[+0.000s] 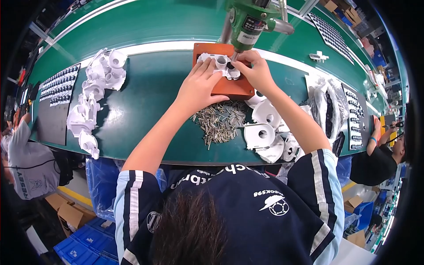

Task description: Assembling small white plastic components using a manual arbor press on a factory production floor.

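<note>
A white plastic housing (217, 61) lies on an orange-brown block (231, 88) on the green bench. My left hand (198, 86) presses flat on the housing's near side. My right hand (255, 70) pinches at the housing right under the tip of a green hanging power screwdriver (249, 24); whether it holds a screw is hidden. A heap of small metal screws (219, 121) lies just in front of the block.
Finished white housings (95, 95) are piled at the left, more white parts (267, 132) at the right. Black trays of small parts (59, 84) sit far left and far right (353, 119). Other people work at both sides. Blue crates stand below the bench.
</note>
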`<state>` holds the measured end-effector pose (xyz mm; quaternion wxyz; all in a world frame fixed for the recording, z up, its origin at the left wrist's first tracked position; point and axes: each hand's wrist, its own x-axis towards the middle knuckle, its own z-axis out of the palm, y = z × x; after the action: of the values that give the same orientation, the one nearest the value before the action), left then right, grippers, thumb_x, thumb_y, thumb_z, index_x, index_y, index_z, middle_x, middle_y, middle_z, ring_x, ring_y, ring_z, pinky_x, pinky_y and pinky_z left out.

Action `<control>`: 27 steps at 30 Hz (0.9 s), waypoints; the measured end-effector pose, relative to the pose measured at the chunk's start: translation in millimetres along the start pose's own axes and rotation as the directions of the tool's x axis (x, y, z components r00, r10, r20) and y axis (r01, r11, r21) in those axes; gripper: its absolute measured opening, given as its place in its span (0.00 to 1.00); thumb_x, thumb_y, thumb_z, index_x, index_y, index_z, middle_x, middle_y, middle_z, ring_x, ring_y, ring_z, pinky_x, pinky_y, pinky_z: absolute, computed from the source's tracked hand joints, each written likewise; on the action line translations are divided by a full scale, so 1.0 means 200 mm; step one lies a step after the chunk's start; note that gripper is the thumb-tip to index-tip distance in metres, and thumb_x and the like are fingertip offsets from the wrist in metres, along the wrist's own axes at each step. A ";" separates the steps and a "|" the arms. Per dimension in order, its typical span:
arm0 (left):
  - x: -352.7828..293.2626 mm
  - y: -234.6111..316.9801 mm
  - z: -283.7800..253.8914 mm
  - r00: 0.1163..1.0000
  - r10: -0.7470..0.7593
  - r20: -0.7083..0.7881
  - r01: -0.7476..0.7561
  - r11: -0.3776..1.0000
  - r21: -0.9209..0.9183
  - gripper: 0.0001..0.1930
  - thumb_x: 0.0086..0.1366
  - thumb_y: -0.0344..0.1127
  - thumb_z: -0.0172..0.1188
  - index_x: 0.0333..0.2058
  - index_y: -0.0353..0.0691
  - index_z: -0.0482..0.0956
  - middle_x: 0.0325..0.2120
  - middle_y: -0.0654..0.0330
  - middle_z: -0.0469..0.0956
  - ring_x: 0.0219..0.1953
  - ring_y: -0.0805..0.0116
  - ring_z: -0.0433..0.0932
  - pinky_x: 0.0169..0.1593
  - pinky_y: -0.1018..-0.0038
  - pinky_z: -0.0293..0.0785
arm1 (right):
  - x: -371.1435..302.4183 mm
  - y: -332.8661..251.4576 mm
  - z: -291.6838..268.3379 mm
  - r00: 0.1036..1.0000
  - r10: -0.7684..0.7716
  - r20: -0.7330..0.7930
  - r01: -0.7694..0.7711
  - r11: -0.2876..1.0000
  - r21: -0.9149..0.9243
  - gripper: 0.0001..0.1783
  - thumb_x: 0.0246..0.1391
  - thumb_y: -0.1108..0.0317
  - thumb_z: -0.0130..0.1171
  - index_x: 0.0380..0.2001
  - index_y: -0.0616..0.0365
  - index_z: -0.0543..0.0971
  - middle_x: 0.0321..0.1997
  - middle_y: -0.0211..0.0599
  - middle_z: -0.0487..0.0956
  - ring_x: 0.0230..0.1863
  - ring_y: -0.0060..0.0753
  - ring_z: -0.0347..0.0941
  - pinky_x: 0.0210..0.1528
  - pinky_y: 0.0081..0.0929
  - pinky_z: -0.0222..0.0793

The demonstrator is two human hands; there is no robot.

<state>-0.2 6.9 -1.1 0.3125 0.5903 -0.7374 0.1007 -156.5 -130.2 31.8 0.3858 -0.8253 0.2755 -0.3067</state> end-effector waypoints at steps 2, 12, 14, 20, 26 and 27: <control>0.01 0.00 0.00 1.000 0.002 0.011 -0.002 1.000 -0.002 0.32 0.44 0.51 0.69 0.43 0.36 0.73 0.53 0.47 0.67 0.59 0.50 0.63 0.62 0.56 0.58 | -0.01 0.03 -0.04 0.980 -0.173 0.102 0.190 0.961 -0.201 0.13 0.47 0.66 0.61 0.36 0.61 0.80 0.49 0.42 0.73 0.50 0.39 0.67 0.53 0.30 0.61; -0.01 -0.01 0.00 1.000 -0.004 -0.001 0.004 1.000 0.017 0.32 0.44 0.51 0.69 0.44 0.37 0.72 0.52 0.47 0.67 0.59 0.50 0.63 0.61 0.56 0.58 | -0.05 0.08 -0.13 0.953 -0.191 0.237 0.261 0.912 -0.317 0.21 0.51 0.64 0.57 0.51 0.50 0.75 0.54 0.42 0.71 0.59 0.39 0.60 0.60 0.35 0.52; 0.00 0.00 0.00 1.000 0.017 -0.022 -0.017 1.000 0.006 0.32 0.42 0.52 0.69 0.41 0.36 0.72 0.51 0.44 0.68 0.57 0.48 0.64 0.61 0.58 0.59 | 0.09 0.19 -0.24 0.976 -0.203 -0.073 0.185 0.963 -0.195 0.14 0.52 0.60 0.56 0.39 0.53 0.80 0.50 0.41 0.74 0.52 0.35 0.68 0.48 0.31 0.63; 0.02 0.01 0.01 1.000 0.004 -0.015 -0.004 1.000 -0.003 0.32 0.42 0.51 0.70 0.43 0.38 0.72 0.52 0.47 0.68 0.58 0.49 0.64 0.61 0.56 0.59 | 0.69 0.13 -0.74 0.923 -0.385 0.020 0.347 0.808 -0.476 0.14 0.47 0.61 0.55 0.35 0.58 0.75 0.28 0.40 0.78 0.26 0.34 0.73 0.28 0.27 0.67; -0.01 0.00 -0.02 1.000 -0.024 -0.015 0.024 0.999 0.033 0.31 0.41 0.51 0.71 0.42 0.39 0.72 0.51 0.49 0.69 0.57 0.50 0.65 0.60 0.57 0.61 | 0.93 0.37 -1.41 0.821 -0.302 0.484 0.520 0.744 -0.419 0.12 0.47 0.61 0.55 0.30 0.59 0.75 0.22 0.40 0.75 0.22 0.35 0.73 0.25 0.29 0.66; -0.01 0.00 -0.02 1.000 -0.024 -0.014 0.025 0.999 0.035 0.31 0.41 0.51 0.71 0.42 0.39 0.72 0.51 0.49 0.69 0.57 0.50 0.65 0.60 0.57 0.61 | 0.92 0.44 -1.64 0.788 -0.278 0.550 0.543 0.734 -0.408 0.12 0.46 0.61 0.55 0.29 0.60 0.75 0.21 0.40 0.75 0.21 0.36 0.72 0.24 0.29 0.66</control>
<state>0.9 10.9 1.8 0.3085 0.6040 -0.7260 0.1137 -290.4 -458.6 182.8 0.1067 -0.9882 0.0580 -0.0938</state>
